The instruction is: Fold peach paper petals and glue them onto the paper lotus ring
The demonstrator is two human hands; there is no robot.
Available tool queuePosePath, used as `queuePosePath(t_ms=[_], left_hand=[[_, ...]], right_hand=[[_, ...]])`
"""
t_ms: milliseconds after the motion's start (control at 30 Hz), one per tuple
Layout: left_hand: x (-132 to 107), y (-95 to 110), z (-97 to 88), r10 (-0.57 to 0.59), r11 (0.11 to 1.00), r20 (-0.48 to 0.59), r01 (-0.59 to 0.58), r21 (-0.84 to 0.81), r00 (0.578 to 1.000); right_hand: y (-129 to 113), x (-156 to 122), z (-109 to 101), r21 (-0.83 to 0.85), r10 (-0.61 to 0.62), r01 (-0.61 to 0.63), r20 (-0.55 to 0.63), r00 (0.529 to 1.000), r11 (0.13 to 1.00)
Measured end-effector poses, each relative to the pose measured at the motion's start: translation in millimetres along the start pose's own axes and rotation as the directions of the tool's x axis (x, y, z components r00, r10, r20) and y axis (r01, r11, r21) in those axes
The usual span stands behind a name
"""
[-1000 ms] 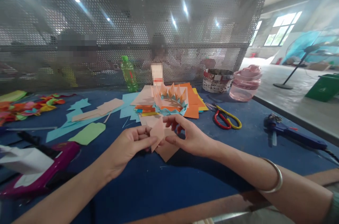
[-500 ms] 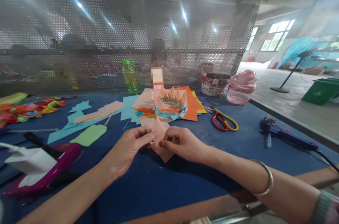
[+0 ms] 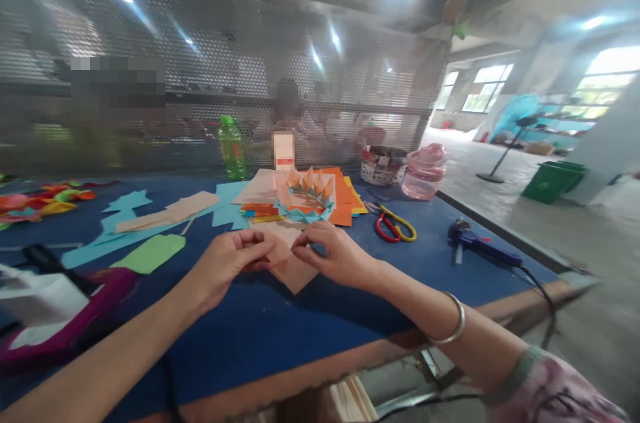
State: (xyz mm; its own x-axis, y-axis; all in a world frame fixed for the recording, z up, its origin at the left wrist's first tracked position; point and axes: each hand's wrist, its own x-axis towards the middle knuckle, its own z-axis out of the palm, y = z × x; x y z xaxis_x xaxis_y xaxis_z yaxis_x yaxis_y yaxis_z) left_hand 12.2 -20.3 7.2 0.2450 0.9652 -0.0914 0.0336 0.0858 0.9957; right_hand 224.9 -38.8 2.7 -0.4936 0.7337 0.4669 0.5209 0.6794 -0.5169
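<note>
- Paper piece [image 3: 280,246], peach in colour, sits between the two hands, above a peach sheet [image 3: 295,282] that lies on the blue table [image 3: 260,343]; its lower edge blends with the sheet, so its exact outline is hard to tell.
- The left hand [image 3: 243,253] pinches the piece at its left side between thumb and fingers.
- The right hand [image 3: 335,253] has thumb and forefinger curled near the right side of the piece; whether they grip it, I cannot tell.
- Just beyond the hands, a ring of folded paper [image 3: 306,215] with orange points and a light blue base rests on stacked sheets [image 3: 344,211], mostly orange and peach.
- To the right are scissors [image 3: 393,214] with red and yellow handles, then a blue glue gun [image 3: 487,248].
- Behind the scissors, a woven basket [image 3: 383,171] stands beside a pink bottle [image 3: 424,178].
- A pale green paper tag [image 3: 153,254] lies left of the left hand, near a purple power strip [image 3: 111,293].
</note>
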Motion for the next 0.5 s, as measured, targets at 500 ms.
queuePosePath(t_ms=[500], left_hand=[[3.9,-0.3,-8.4,-0.014,1.000,-0.043,0.014,0.013,0.999]], right_hand=[[105.5,-175.2,-173.7,-0.608,0.627,-0.721,-0.428,0.651,0.333]])
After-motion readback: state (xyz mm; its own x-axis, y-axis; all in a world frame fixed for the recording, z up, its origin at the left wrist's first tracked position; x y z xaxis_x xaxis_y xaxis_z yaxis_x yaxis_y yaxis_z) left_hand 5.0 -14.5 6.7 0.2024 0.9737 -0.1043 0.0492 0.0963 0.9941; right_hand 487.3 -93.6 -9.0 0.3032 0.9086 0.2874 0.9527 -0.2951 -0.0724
